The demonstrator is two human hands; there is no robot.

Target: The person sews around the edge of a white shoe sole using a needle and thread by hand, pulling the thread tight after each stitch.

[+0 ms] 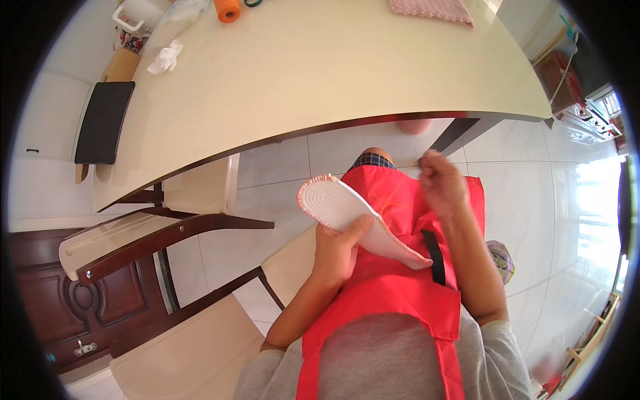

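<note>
A white shoe insole (367, 227) with orange stitching along its edge lies in the grip of my left hand (342, 242), thumb on top. Rows of stitches curve around its rounded left end. The other end reaches down right, close to a black strip on the red apron (390, 300) over my lap. My right hand (442, 182) is raised to the right of the insole, apart from it, with its fingers bent together and slightly blurred. Whether it pinches a needle or thread cannot be told.
Ahead stands a cream table (350, 70) bearing an orange thread spool (227, 10), crumpled tissue (166, 57) and a pink cloth (432, 10). A black panel (105, 122) is at its left edge. A chair (130, 237) is tucked at left; a patterned bag (500, 260) is on the right.
</note>
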